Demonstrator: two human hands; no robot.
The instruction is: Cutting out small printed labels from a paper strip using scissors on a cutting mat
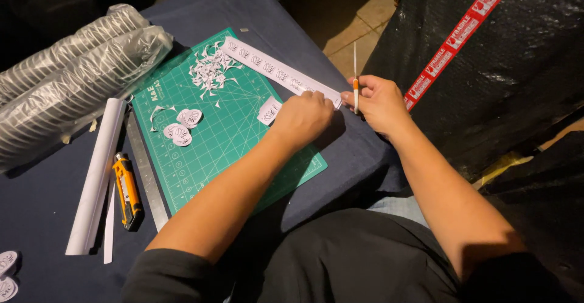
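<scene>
My left hand (304, 117) rests on the near end of a long white paper strip (267, 68) printed with round labels, pinching it over the green cutting mat (213, 151). My right hand (377, 99) touches the same end of the strip and holds a thin white-and-orange tool (355, 75), which looks like small scissors or a craft knife seen edge-on. A small cut square of the paper (269, 110) lies just left of my left hand. Several round cut-out labels (181, 127) and a pile of white paper scraps (210, 69) lie on the mat.
A steel ruler (146, 172), an orange utility knife (126, 190) and rolled white paper (97, 175) lie left of the mat on dark blue cloth. Stacks of plastic-wrapped lids (73, 78) sit far left. A black wrapped bulk with red tape (462, 32) stands right.
</scene>
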